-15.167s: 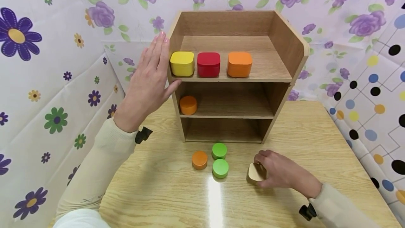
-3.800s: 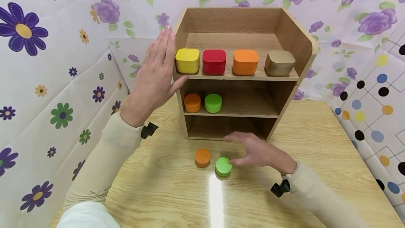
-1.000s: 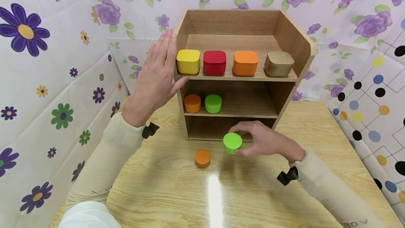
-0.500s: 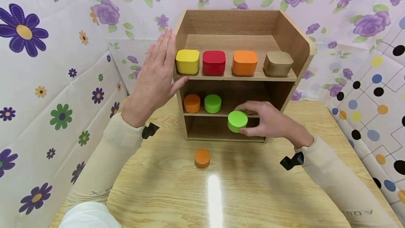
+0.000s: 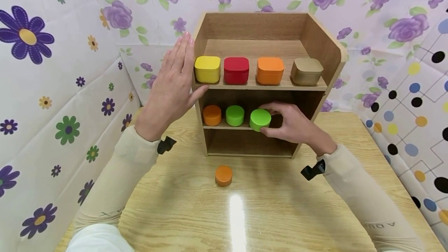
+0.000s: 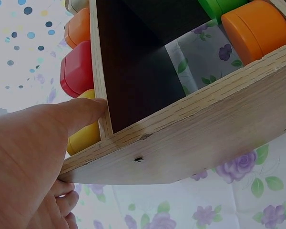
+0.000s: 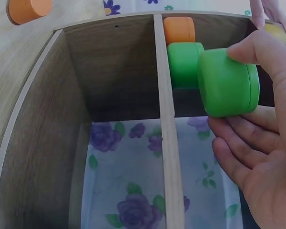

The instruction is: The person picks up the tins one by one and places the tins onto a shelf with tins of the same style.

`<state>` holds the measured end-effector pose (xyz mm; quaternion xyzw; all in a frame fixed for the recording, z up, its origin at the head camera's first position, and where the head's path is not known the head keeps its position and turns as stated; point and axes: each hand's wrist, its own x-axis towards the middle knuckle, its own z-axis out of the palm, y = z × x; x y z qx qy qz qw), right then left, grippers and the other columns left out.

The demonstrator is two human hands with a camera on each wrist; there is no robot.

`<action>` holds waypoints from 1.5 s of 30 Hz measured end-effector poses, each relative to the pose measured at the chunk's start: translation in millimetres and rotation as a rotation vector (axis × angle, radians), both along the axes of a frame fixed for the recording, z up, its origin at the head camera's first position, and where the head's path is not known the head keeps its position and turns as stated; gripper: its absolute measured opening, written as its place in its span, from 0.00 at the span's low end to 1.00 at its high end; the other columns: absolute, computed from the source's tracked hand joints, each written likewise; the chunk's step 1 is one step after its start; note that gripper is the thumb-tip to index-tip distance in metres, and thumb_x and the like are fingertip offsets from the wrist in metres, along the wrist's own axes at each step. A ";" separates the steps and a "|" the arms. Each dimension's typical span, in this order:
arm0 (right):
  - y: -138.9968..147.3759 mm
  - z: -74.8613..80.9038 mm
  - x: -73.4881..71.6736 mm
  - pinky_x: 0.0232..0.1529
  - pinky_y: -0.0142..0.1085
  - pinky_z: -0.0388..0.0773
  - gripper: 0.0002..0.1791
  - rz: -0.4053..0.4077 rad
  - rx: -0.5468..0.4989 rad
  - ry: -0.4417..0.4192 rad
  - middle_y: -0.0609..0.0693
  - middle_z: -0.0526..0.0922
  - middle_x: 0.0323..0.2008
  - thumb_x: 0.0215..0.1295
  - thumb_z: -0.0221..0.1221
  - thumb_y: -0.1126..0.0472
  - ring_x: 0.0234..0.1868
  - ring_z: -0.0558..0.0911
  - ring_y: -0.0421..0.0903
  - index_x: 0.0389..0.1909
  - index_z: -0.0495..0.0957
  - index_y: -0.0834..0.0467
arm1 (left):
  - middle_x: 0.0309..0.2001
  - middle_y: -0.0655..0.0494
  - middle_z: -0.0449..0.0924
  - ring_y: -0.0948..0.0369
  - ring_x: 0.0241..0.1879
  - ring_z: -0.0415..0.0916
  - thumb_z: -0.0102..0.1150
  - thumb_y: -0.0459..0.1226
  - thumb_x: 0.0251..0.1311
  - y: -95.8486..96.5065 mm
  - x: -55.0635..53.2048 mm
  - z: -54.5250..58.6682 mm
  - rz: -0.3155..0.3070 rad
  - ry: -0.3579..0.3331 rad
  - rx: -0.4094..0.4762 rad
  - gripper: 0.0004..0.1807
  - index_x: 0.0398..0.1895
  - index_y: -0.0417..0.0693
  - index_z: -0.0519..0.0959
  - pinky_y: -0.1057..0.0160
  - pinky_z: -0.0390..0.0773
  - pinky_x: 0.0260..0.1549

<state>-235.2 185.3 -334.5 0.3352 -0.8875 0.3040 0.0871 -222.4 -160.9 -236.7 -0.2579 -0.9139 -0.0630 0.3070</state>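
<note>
A small wooden shelf unit (image 5: 252, 141) stands on the table. My left hand (image 5: 169, 83) lies along its left side panel with straight fingers, the thumb at the front edge of the top shelf. In the left wrist view, the thumb (image 6: 81, 114) rests on that edge. My right hand (image 5: 294, 125) holds a green round lidded box (image 5: 260, 119) between thumb and fingers at the front of the middle shelf. Left of it on that shelf are another green round box (image 5: 235, 116) and an orange round box (image 5: 212, 115). The right wrist view shows the held box (image 7: 226, 81) tilted.
On the top shelf stand yellow (image 5: 208, 69), red (image 5: 236, 70), orange (image 5: 270, 71) and tan square boxes (image 5: 307, 72) in a row. One more orange round box (image 5: 223, 175) is on the table before the unit. Patterned cloth walls (image 5: 87, 127) surround the table.
My right hand has lifted the green round box from the table up to the middle shelf, left of where it was half a second ago. The left hand stays on the unit.
</note>
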 end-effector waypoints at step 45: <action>17.0 5.6 13.3 0.66 0.56 0.79 0.36 -0.100 0.046 0.049 0.57 0.86 0.61 0.60 0.76 0.51 0.61 0.85 0.57 0.66 0.79 0.61 | 0.87 0.41 0.37 0.46 0.87 0.40 0.69 0.48 0.69 1.1 -1.0 -0.8 0.005 -0.005 0.013 0.59 0.86 0.36 0.38 0.45 0.46 0.85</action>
